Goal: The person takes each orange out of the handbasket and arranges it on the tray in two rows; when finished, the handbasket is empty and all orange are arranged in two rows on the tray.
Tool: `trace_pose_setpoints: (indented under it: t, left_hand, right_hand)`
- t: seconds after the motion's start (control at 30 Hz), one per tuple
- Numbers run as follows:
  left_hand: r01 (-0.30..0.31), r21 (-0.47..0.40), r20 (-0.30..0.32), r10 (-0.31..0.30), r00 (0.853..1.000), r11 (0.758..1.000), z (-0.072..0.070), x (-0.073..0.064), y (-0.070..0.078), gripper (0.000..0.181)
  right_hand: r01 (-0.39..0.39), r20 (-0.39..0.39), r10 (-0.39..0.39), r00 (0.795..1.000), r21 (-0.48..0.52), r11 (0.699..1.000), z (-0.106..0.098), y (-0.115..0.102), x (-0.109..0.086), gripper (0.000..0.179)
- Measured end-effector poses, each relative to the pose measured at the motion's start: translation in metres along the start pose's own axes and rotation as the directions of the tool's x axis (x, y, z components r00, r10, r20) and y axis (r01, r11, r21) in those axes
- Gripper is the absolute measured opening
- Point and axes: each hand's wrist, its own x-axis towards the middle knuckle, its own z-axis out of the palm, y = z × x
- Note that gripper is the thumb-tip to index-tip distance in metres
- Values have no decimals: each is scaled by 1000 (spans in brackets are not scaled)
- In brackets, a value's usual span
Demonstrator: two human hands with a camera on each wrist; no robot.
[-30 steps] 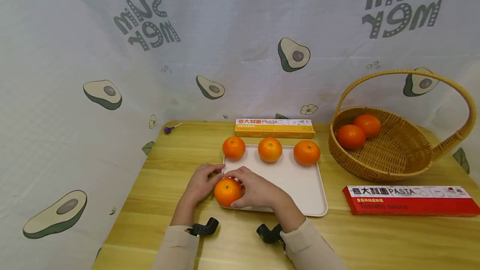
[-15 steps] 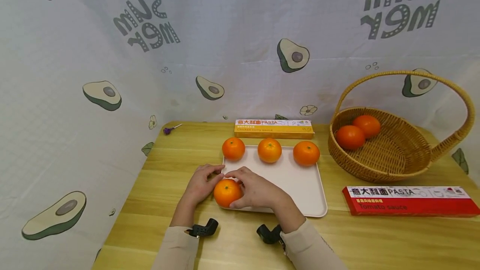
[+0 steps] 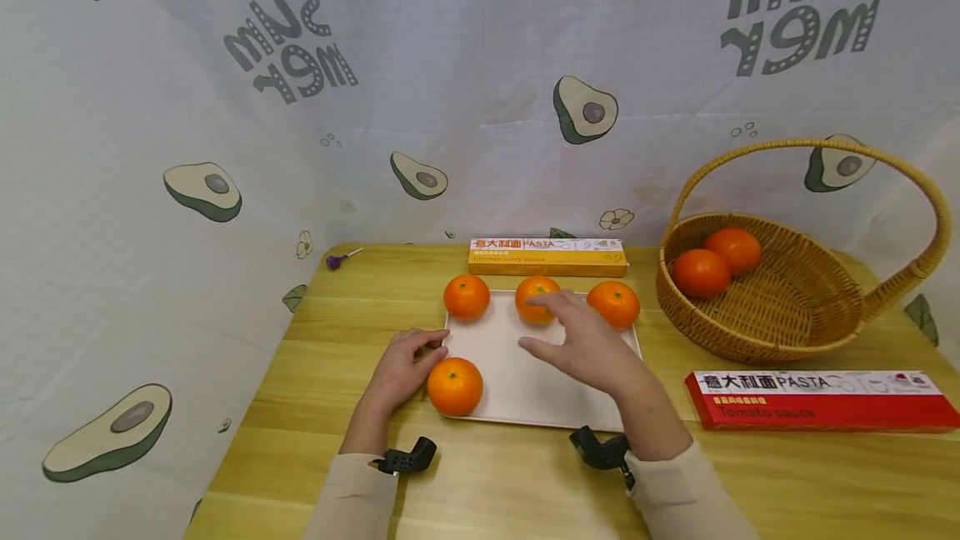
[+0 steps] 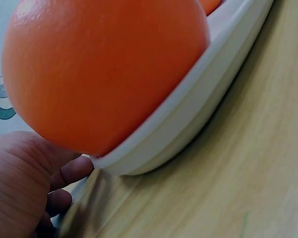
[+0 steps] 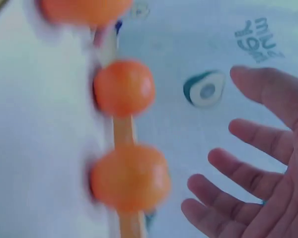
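Hovering right hand [image 3: 585,344]: right wrist view alone shows all 5 digits spread, grip wide and empty.
Left hand [image 3: 397,369]: fingers curved by the tray [image 3: 517,390]; cannot tell whether they hold it.
Near-left orange [image 3: 455,387]: in the tray's corner; left wrist view adds the tray's outer wall.
Tabletop [image 3: 322,340]: wood-grained, avocado-print curtain [image 3: 487,65] behind.
Change: right hand off that orange, now farther right.
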Motion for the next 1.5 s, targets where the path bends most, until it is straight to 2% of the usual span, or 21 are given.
trace_pose_setpoints:
  t: [0.1,0.2,0.43,0.53,0.6,0.67,0.83,1.07,1.23,1.5]
  left_hand:
    - [-7,-7,-8,7,1000,1000,-1,-1,1,33]
    - [-11,-7,-12,11,1000,1000,-2,-2,1,33]
    - [-18,4,-12,18,1000,1000,-1,-1,0,34]
    - [-22,5,-15,22,1000,1000,-1,-1,0,34]
    - [-18,1,-14,18,1000,1000,-1,-1,0,34]
    - [-20,-4,-15,20,1000,1000,-2,-1,0,34]
    - [-22,-6,-13,22,1000,1000,-2,0,0,33]
    - [-22,-15,-7,22,1000,1000,-2,0,0,33]
    - [-6,-23,-8,6,1000,1000,0,0,0,33]
    - [-4,-17,-9,4,1000,1000,-1,0,1,33]
  right_hand:
    - [-10,-65,0,998,-156,988,-30,11,-4,56]
    - [-52,-86,31,996,-253,966,-57,24,-6,53]
    - [-142,-69,125,990,-415,899,-109,65,-1,62]
    - [-179,-54,173,983,-455,872,-123,83,3,66]
    - [-199,-44,201,979,-460,865,-130,95,7,67]
    - [-214,-41,221,974,-461,861,-136,108,12,68]
    - [-247,-55,247,967,-420,873,-145,138,21,74]
    - [-279,-68,274,959,-377,883,-144,166,23,86]
    - [-294,-83,283,956,-342,892,-140,175,20,85]
    - [-295,-83,284,955,-340,893,-139,176,20,83]
